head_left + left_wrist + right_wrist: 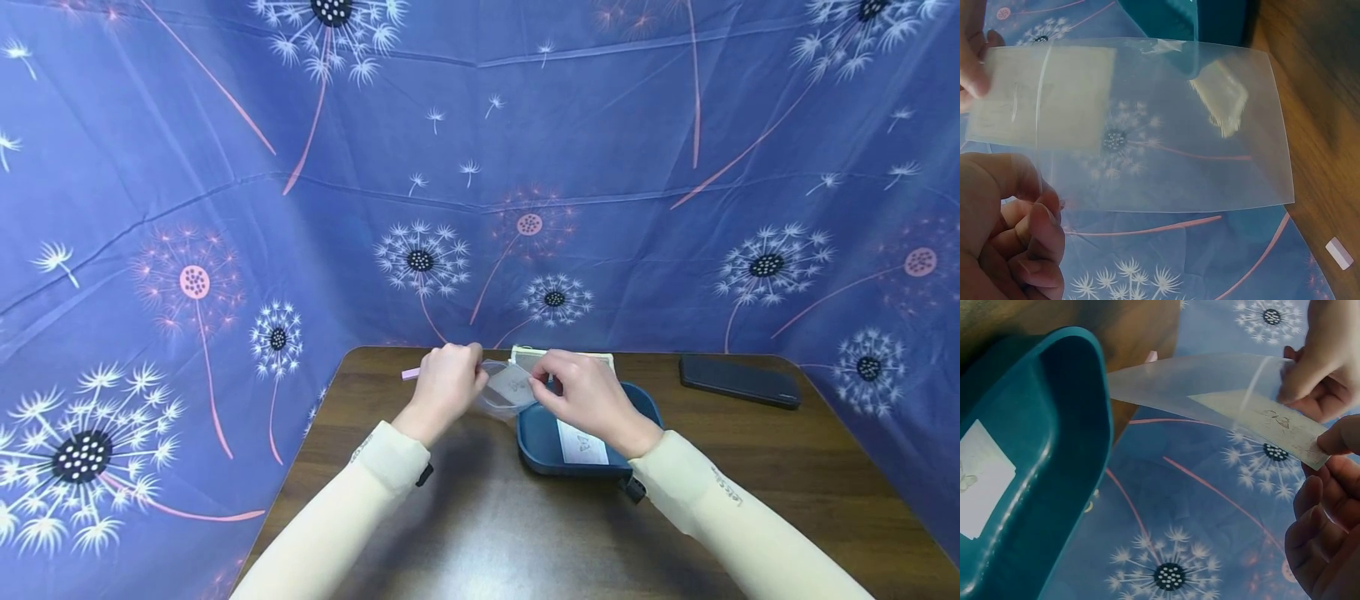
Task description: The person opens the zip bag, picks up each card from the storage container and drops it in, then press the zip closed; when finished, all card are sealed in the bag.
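My left hand [447, 385] pinches the edge of a clear plastic bag [1172, 181] near its mouth, held in the air. My right hand [587, 393] pinches one end of a pale paper card [1285, 425] printed with a butterfly. Most of the card lies inside the bag at its mouth, and its outer end sticks out between my right thumb and fingers. Under and beside my right hand stands a teal plastic bin [534, 454]. A white paper card with a butterfly print [982, 481] lies in it.
A black oblong case [738, 382] lies at the back right of the wooden table [750, 483]. Behind the bin is a pale-edged pouch [604, 360]. A small pinkish-white bar [1339, 253] lies left of my left hand. Blue dandelion-print cloth [637, 125] hangs around the table.
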`<state>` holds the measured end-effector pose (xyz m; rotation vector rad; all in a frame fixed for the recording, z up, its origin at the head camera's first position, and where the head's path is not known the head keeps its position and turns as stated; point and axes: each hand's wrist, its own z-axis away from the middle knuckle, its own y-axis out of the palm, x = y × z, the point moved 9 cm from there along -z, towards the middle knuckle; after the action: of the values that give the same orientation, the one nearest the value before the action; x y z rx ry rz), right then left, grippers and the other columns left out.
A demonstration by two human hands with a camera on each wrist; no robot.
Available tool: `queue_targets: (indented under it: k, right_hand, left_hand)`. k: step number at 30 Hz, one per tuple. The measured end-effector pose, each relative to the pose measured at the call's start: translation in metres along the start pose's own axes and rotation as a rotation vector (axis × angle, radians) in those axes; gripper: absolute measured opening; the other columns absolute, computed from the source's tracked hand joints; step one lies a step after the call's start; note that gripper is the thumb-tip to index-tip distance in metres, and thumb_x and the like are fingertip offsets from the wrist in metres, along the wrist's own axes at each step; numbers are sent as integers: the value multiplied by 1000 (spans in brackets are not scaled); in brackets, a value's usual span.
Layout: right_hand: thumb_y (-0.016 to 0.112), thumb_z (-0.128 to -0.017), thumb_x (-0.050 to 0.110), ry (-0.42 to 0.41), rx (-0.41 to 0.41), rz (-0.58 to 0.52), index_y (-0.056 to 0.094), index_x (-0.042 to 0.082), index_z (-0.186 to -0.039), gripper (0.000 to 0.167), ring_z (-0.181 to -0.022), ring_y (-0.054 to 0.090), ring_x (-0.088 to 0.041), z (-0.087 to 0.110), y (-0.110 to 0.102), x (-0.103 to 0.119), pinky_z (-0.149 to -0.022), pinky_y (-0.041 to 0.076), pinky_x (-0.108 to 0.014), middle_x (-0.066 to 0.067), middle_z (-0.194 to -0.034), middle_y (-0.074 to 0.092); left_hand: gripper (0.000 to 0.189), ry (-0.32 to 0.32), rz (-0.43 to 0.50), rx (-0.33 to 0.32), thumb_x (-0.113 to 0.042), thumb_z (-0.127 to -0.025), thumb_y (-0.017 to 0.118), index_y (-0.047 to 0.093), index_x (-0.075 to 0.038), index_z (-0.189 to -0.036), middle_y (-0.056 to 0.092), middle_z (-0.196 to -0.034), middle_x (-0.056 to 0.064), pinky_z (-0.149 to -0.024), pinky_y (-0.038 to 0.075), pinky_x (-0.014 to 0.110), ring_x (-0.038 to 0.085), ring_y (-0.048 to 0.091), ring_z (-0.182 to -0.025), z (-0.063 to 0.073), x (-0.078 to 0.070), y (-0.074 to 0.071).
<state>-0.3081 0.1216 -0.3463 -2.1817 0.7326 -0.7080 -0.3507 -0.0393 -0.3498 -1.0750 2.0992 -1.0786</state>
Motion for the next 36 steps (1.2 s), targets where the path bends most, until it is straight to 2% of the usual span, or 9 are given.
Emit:
queue_targets:
  k: [7,12,18,24,36]
  right_hand:
    - [74,-94,17,31,47,27,73,22,-91,5,-65,53,-7,0,15,-7,-57,45,-26,12,-83,63]
    - [73,-95,21,56,86,59,75,20,-93,3,-67,55,-6,1,23,-8,-57,46,-26,9,-94,63]
    - [76,-95,23,87,134,55,76,19,-96,4,-78,64,-11,1,33,-6,-66,53,-29,7,-104,66]
    - [77,-94,23,96,178,49,79,20,-95,3,-83,66,-12,-2,42,-6,-72,55,-33,7,-103,69]
    - [77,-92,21,75,238,100,82,21,-90,5,-72,59,-6,-11,58,-3,-63,52,-29,8,-89,67]
  left_hand:
    - [20,19,-6,-1,-10,-83,76,60,-16,-72,58,-61,-3,-51,49,42,23,60,-53,0,-4,-1]
    - [21,18,-17,6,-11,-83,77,60,-16,-71,58,-61,-3,-51,49,43,25,61,-54,0,-7,-1]
    - [21,23,-15,12,-12,-84,77,60,-16,-71,57,-60,-4,-50,48,42,23,59,-52,1,-8,0]
    - [21,22,-9,19,-13,-86,77,61,-17,-73,57,-61,-4,-50,48,41,21,57,-52,1,-9,0]
    - [26,39,-38,25,-12,-83,77,55,-18,-70,50,-57,-7,-47,44,37,17,50,-48,1,-17,-2]
